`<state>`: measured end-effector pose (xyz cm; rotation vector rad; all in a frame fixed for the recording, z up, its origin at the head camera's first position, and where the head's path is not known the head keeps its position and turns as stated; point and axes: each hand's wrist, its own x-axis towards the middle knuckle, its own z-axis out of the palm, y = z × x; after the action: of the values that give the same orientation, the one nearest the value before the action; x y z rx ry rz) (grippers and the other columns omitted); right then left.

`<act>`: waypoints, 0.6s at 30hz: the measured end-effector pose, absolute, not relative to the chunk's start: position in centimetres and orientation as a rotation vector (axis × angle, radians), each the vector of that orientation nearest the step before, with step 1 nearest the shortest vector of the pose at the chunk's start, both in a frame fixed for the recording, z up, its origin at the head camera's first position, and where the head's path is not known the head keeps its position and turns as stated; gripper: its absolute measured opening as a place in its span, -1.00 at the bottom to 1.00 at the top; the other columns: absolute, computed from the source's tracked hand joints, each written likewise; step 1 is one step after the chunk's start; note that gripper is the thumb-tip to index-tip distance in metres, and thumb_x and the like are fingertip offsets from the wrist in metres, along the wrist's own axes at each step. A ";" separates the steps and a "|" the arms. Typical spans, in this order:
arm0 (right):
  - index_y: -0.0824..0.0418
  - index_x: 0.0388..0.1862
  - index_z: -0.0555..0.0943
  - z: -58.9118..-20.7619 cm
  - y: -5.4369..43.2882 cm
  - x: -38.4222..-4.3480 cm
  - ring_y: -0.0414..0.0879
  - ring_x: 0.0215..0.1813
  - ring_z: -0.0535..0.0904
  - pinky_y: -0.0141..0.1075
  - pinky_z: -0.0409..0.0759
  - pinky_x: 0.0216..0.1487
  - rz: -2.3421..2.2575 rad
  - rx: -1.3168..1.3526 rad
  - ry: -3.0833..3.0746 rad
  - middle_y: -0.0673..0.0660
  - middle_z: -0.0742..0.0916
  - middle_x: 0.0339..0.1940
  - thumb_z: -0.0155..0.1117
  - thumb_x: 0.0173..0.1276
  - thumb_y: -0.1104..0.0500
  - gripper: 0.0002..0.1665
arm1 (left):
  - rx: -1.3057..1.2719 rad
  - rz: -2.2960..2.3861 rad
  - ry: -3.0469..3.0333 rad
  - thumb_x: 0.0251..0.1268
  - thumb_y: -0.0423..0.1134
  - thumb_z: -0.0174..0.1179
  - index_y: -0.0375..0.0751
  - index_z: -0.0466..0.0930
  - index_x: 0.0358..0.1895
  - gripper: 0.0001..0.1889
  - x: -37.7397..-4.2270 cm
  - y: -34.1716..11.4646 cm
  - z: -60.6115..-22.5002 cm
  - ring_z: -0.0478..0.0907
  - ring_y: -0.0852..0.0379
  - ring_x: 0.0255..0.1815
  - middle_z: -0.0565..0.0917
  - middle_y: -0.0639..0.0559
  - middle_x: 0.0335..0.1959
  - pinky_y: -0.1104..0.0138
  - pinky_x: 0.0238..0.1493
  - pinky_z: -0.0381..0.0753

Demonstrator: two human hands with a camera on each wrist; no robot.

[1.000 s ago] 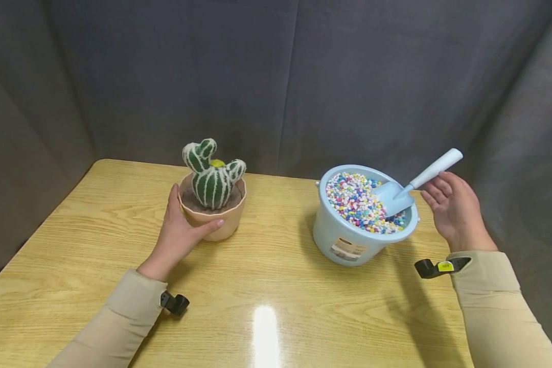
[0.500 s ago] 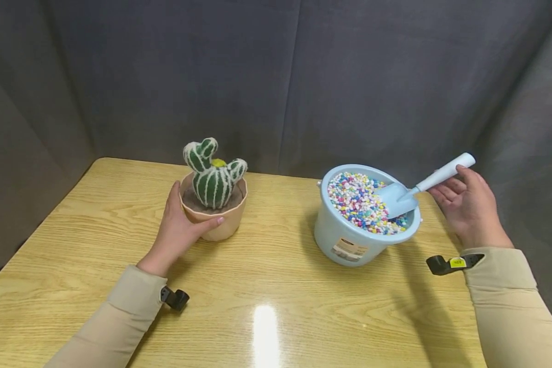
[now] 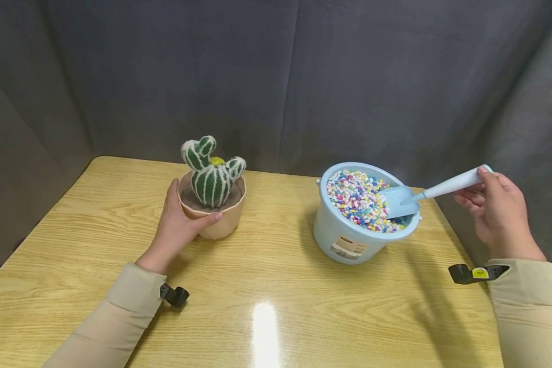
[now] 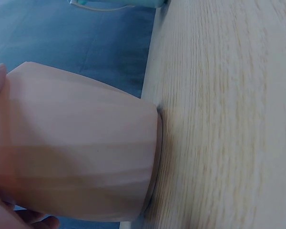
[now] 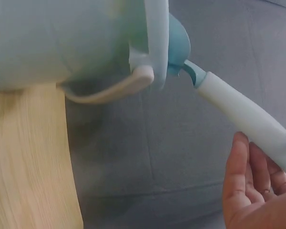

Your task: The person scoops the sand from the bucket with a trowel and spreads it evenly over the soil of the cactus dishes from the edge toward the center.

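In the head view a peach plant pot (image 3: pixel 222 225) stands upright on the table, bearing a green and white fabric-looking cactus (image 3: pixel 211 187). My left hand (image 3: pixel 177 225) grips the pot's left side, thumb across the front; its other fingers are largely hidden behind. The left wrist view shows the pot wall (image 4: pixel 81 143) close up, its base at the wood. On the right, a light blue bucket (image 3: pixel 333 225) holds many small multicoloured beads (image 3: pixel 356 199). A light blue trowel (image 3: pixel 455 183) leans over its right rim, blade on the beads. Thumb and fingers of my right hand (image 3: pixel 501 214) hold the handle's end.
The wooden table (image 3: pixel 276 266) has its right edge under the right forearm. Dark grey curtain (image 3: pixel 276 82) hangs close behind and at both sides. The bucket's handle (image 5: pixel 114 90) hangs down beside it in the right wrist view.
My right hand has moved rightward, and its thumb has come onto the trowel handle. The trowel has swung lower and to the right. The left hand, pot and bucket have stayed put.
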<state>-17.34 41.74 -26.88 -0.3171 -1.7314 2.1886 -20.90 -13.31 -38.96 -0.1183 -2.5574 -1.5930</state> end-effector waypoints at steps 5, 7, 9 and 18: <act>0.20 -0.11 0.63 -26.8 42.4 -16.8 -0.12 -0.34 0.75 -0.34 0.74 -0.29 2.247 -0.186 -1.733 0.09 0.74 -0.32 0.33 0.51 0.17 -0.88 | -0.124 -1.596 -2.554 0.14 0.00 0.55 -0.25 -0.35 0.67 0.31 -20.9 -13.3 -38.8 -0.05 -0.32 0.62 -0.08 -0.34 0.66 -0.22 0.52 0.04; 0.23 -0.13 0.64 -26.7 42.7 -16.7 -0.12 -0.32 0.76 -0.33 0.74 -0.27 2.270 -0.137 -1.743 0.10 0.74 -0.32 0.33 0.51 0.18 -0.88 | -0.122 -1.598 -2.554 0.14 0.00 0.55 -0.25 -0.33 0.67 0.30 -21.0 -13.4 -38.8 -0.03 -0.32 0.62 -0.05 -0.34 0.65 -0.22 0.52 0.05; 0.26 -0.16 0.64 -26.7 42.9 -16.7 -0.11 -0.31 0.77 -0.33 0.74 -0.26 2.288 -0.101 -1.744 0.10 0.75 -0.32 0.30 0.53 0.20 -0.88 | -0.121 -1.596 -2.561 0.15 0.01 0.54 -0.26 -0.33 0.67 0.30 -21.1 -13.4 -38.9 -0.03 -0.33 0.62 -0.04 -0.34 0.65 -0.22 0.52 0.06; 0.36 -0.21 0.65 -26.5 43.0 -16.6 -0.05 -0.25 0.76 -0.27 0.75 -0.20 2.428 -0.066 -1.637 0.15 0.72 -0.27 0.19 0.58 0.28 -0.83 | -0.102 -1.611 -2.596 0.15 0.03 0.53 -0.23 -0.38 0.67 0.32 -21.0 -13.3 -38.5 -0.04 -0.33 0.62 -0.08 -0.35 0.66 -0.22 0.52 0.06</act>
<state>-16.58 43.00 -26.51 -0.0665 -1.6373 2.4279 -21.00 -13.34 -38.54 -0.1021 -2.5956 -1.6112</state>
